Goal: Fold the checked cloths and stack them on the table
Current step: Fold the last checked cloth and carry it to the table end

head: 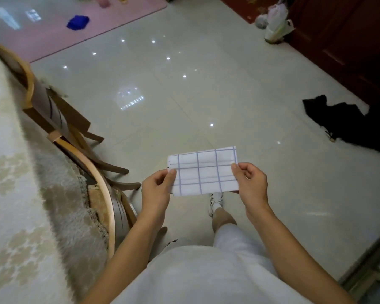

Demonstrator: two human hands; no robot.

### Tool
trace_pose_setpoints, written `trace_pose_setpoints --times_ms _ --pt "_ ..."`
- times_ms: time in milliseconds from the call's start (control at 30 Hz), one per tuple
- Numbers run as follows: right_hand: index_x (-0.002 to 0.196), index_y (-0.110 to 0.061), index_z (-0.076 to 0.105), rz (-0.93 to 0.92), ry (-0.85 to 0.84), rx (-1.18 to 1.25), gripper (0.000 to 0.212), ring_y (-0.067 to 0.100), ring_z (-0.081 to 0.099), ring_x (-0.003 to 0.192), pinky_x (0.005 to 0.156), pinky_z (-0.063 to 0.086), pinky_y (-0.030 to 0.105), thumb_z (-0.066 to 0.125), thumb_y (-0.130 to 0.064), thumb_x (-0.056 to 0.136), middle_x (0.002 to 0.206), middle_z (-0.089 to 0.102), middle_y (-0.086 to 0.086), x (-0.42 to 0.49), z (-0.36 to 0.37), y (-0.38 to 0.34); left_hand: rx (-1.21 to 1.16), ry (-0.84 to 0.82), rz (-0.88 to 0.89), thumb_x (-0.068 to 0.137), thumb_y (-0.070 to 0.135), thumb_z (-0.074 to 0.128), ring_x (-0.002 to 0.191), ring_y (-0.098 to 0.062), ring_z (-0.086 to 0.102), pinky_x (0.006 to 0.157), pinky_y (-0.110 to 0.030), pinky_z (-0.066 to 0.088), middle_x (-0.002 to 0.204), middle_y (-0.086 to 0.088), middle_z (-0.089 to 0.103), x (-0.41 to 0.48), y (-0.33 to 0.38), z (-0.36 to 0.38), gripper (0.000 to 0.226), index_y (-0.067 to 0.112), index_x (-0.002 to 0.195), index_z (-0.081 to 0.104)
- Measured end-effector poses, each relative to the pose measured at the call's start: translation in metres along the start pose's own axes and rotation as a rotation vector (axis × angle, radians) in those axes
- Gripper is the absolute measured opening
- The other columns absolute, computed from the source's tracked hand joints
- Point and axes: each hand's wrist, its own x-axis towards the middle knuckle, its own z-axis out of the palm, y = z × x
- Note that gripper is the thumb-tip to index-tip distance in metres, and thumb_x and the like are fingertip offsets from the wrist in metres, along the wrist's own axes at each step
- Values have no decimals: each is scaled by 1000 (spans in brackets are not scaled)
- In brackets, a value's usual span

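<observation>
A white cloth with thin blue checks is held in the air over the tiled floor, folded into a flat rectangle. My left hand pinches its left edge between thumb and fingers. My right hand pinches its right edge the same way. The cloth hangs stretched between both hands in front of my body. The table with a cream patterned cover lies at the left edge of the view.
Two wooden chairs stand along the table's side. A black garment lies on the floor at right near dark wooden furniture. A pink mat with a blue object is at the far left.
</observation>
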Motion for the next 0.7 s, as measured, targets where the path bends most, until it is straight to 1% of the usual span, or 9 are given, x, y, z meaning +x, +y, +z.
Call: trace_pose_setpoints --times_ms 100,133,233,267,367,433,500,567,700 --pt "87 -27 72 8 -87 -27 14 25 68 105 90 57 54 70 -41 87 97 75 1 54 16 -27 -26 71 4 99 23 59 88 -18 69 81 -32 55 90 -2 76 34 24 15 19 20 90 76" --pt "87 -25 72 6 -114 -38 14 24 68 104 87 59 51 70 -39 89 97 74 2 74 21 -37 -43 95 1 99 22 59 85 -16 69 79 -31 55 90 -3 76 46 33 21 19 20 89 75" --pt "88 -19 70 -1 -191 -49 12 21 69 94 65 60 33 68 -29 94 97 73 10 126 36 -72 -65 164 -22 100 22 59 82 -12 69 73 -24 55 88 1 77 83 60 41 19 20 90 75" --pt "88 -18 70 -4 -210 -59 12 21 69 92 63 59 30 67 -28 95 97 73 10 142 40 -83 -67 190 -30 100 22 59 82 -11 69 71 -22 55 87 2 77 95 69 47 19 19 91 76" --pt "88 -20 70 -7 -263 -106 12 22 69 98 64 58 30 67 -30 95 97 73 7 189 53 -111 -78 243 -35 100 23 59 81 -10 69 70 -21 54 87 3 76 128 90 64 19 17 94 76" --pt "89 -21 70 -8 -291 -135 12 24 68 103 63 58 30 67 -31 94 98 72 9 217 64 -125 -94 280 -53 100 22 59 76 -7 68 67 -18 53 83 5 76 147 100 71 20 15 92 75" --pt "90 -20 70 -1 -324 -144 12 25 67 104 62 57 30 68 -31 94 100 71 12 236 77 -135 -106 317 -65 99 23 60 73 -13 64 67 -22 51 78 2 73 162 106 74 23 8 89 74" --pt "92 -19 70 21 -359 -153 11 25 68 101 63 58 30 67 -30 94 102 71 14 250 90 -142 -118 357 -82 98 24 61 75 -16 61 71 -30 50 80 -4 72 174 111 73 24 8 88 74" --pt "95 -18 70 41 -431 -207 13 25 69 98 68 61 34 67 -31 94 103 72 11 276 122 -155 -176 438 -113 98 21 61 86 -11 70 81 -28 55 91 4 77 198 120 67 16 16 97 76"
